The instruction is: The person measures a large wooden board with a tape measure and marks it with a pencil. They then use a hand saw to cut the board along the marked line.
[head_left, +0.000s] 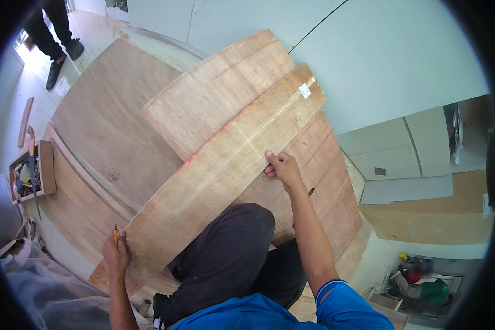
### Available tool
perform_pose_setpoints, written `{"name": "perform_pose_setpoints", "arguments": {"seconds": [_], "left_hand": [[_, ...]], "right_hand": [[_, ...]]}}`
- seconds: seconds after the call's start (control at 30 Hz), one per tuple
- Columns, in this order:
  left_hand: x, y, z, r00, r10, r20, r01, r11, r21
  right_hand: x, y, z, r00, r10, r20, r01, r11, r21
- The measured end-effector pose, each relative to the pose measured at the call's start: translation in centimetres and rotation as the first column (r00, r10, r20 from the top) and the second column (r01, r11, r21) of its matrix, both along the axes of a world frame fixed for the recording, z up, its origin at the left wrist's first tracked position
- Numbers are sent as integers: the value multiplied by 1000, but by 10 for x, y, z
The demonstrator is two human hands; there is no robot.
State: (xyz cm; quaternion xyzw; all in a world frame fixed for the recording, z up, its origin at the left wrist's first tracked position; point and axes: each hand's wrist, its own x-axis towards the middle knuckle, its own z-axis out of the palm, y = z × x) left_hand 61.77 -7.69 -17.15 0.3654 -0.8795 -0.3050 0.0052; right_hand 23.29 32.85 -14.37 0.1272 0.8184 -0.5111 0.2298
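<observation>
A long plywood board (220, 159) lies slantwise before me, with red marks along its far edge and a small white label (304, 91) by its upper end. My right hand (282, 169) pinches its near edge about midway, thumb on top and fingers curled beneath. At the board's lower left end, my left hand (115, 253) is closed round a yellow pencil (115, 235) that points upward. That hand is against the board's edge; whether it also grips the wood I cannot tell. My bent knee (253, 220) is just below the board.
Wider plywood sheets (220, 82) lie beneath and beyond. On the left, a handsaw (33, 165) rests across a wooden toolbox (48, 168), near plastic sheeting (55, 291). Another person's legs (52, 33) stand at the far left. Pale panels (390, 55) flank the right.
</observation>
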Motion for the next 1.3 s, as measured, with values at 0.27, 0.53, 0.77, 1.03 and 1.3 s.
{"name": "perform_pose_setpoints", "arguments": {"seconds": [0.27,0.53,0.77,1.03,1.3], "left_hand": [[4,-7,2,999,-2,40,1,1000,12],[-7,-3,-1,999,-9,-53,5,998,-65],[-8,-2,6,998,-30,-51,28,998,-50],[-8,-9,4,991,0,137,-3,1000,24],[-10,0,23,990,8,139,-17,998,66]], "right_hand": [[11,2,-8,998,-18,-54,20,999,34],[1,-2,-9,999,-20,-46,22,998,51],[-1,-4,-6,999,-39,-38,41,998,55],[-2,-2,-6,1000,-21,24,19,996,83],[-4,-2,1,998,-23,63,19,997,75]]}}
